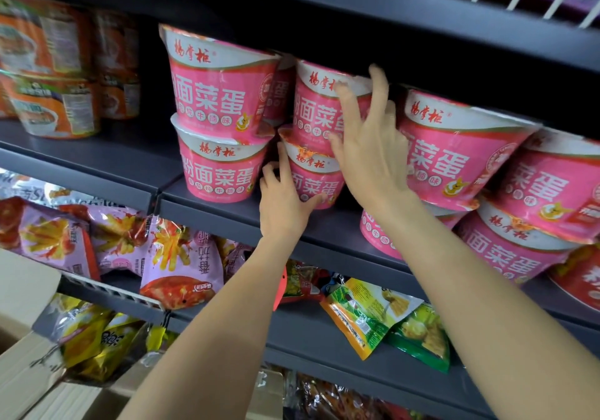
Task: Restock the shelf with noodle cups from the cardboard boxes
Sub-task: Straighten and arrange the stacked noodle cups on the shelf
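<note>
Pink noodle cups stand two high on a dark grey shelf (pixel 227 215). My left hand (pixel 284 202) grips the lower middle cup (pixel 316 176) from its left side and base. My right hand (pixel 370 146) is spread with fingers apart, palm against the front of the upper middle cup (pixel 319 107) stacked on it. A stack of two cups (pixel 214 120) stands to the left, and several more cups (pixel 454 156) sit to the right, some tilted.
Orange noodle cups (pixel 52 72) sit at the far left of the same shelf. Below hang purple snack bags (pixel 175 257) and yellow-green bags (pixel 383 315). Cardboard boxes (pixel 22 289) show at the bottom left. The upper shelf's underside (pixel 422 29) is close above the cups.
</note>
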Motion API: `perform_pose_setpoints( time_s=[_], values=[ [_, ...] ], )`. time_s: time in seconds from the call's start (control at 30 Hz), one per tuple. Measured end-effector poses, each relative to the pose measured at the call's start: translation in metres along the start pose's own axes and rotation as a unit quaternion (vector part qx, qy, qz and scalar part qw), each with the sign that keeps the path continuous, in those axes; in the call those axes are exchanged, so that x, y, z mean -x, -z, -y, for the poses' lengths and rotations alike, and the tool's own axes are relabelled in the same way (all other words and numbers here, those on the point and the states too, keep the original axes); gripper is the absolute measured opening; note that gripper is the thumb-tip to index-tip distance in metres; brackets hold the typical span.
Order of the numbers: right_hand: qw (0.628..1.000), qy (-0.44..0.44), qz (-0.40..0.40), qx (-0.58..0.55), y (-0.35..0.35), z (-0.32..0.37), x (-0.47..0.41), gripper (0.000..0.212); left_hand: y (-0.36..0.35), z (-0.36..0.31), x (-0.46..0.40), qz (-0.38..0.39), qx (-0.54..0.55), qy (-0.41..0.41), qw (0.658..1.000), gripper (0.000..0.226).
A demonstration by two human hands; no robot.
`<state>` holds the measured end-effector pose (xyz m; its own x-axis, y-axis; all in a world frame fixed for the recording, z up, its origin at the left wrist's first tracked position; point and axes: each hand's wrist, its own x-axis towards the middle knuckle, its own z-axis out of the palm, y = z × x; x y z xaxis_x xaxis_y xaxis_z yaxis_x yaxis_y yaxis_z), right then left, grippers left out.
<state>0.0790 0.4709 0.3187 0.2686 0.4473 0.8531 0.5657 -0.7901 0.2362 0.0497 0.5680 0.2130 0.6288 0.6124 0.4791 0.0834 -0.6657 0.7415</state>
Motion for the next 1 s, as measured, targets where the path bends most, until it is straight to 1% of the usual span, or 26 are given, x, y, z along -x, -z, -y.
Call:
perform_pose_setpoints(
  time_s=[0.03, 0.1, 0.17, 0.23, 0.3, 0.33, 0.37, 0.4, 0.47, 0.53, 0.6, 0.63, 0.67, 0.73, 0.77, 0.8, 0.83, 0.93, 1.0],
  values=[
    [1.0, 0.026, -0.005, -0.01, 0.001, 0.005, 0.01, 0.049, 0.0, 0.0, -0.001, 0.0, 0.005, -0.002, 1.0, 0.111],
    [0.997, 0.073, 0.035, -0.009, -0.003, 0.015, 0.029, 0.036, 0.004, -0.002, 0.0, 0.013, 0.028, 0.002, 1.0, 0.111],
    [0.993, 0.078, 0.089, 0.0, -0.01, 0.018, 0.039, 0.036, 0.011, -0.003, 0.005, 0.034, 0.056, -0.003, 0.998, 0.103],
    [0.99, 0.074, 0.117, -0.017, -0.021, 0.017, 0.042, 0.046, 0.024, 0.004, 0.017, 0.024, 0.034, -0.069, 0.997, 0.076],
    [0.987, 0.062, 0.144, -0.016, -0.024, 0.016, 0.039, 0.056, 0.042, 0.021, 0.028, -0.015, -0.039, -0.152, 0.988, 0.043],
    [0.986, 0.053, 0.16, -0.014, -0.024, 0.017, 0.035, 0.055, 0.053, 0.032, 0.03, -0.019, -0.078, -0.178, 0.981, 0.03],
    [0.984, 0.04, 0.172, -0.019, -0.023, 0.019, 0.031, 0.052, 0.063, 0.042, 0.03, -0.005, -0.117, -0.189, 0.975, 0.024],
    [0.983, 0.026, 0.179, -0.024, -0.027, 0.021, 0.03, 0.048, 0.073, 0.049, 0.029, 0.023, -0.155, -0.187, 0.97, 0.024],
    [0.981, -0.003, 0.194, -0.028, -0.037, 0.022, 0.026, 0.048, 0.088, 0.055, 0.027, 0.09, -0.219, -0.183, 0.954, 0.033],
    [0.983, -0.03, 0.18, -0.037, -0.051, 0.025, 0.024, 0.047, 0.095, 0.051, 0.023, 0.125, -0.254, -0.202, 0.938, 0.041],
    [0.983, -0.042, 0.171, -0.053, -0.071, 0.027, 0.022, 0.041, 0.098, 0.043, 0.018, 0.144, -0.285, -0.205, 0.925, 0.044],
    [0.981, -0.056, 0.179, -0.044, -0.075, 0.027, 0.02, 0.039, 0.099, 0.041, 0.016, 0.151, -0.301, -0.202, 0.92, 0.045],
    [0.984, -0.073, 0.16, -0.033, -0.081, 0.026, 0.018, 0.04, 0.1, 0.039, 0.015, 0.154, -0.315, -0.199, 0.915, 0.046],
    [0.98, -0.099, 0.167, -0.036, -0.093, 0.028, 0.012, 0.048, 0.101, 0.038, 0.014, 0.156, -0.331, -0.196, 0.91, 0.047],
    [0.972, -0.101, 0.21, -0.018, -0.098, 0.028, 0.011, 0.049, 0.1, 0.039, 0.015, 0.154, -0.333, -0.197, 0.909, 0.047],
    [0.967, -0.104, 0.231, -0.004, -0.102, 0.028, 0.011, 0.049, 0.099, 0.04, 0.016, 0.151, -0.333, -0.199, 0.909, 0.048],
    [0.966, -0.112, 0.235, -0.001, -0.104, 0.03, 0.011, 0.048, 0.098, 0.041, 0.016, 0.148, -0.333, -0.198, 0.91, 0.048],
    [0.964, -0.139, 0.22, -0.05, -0.108, 0.037, 0.017, 0.052, 0.096, 0.045, 0.015, 0.145, -0.334, -0.185, 0.912, 0.049],
    [0.956, -0.147, 0.235, -0.098, -0.093, 0.042, 0.022, 0.063, 0.097, 0.044, 0.017, 0.145, -0.339, -0.18, 0.912, 0.05]
  ],
)
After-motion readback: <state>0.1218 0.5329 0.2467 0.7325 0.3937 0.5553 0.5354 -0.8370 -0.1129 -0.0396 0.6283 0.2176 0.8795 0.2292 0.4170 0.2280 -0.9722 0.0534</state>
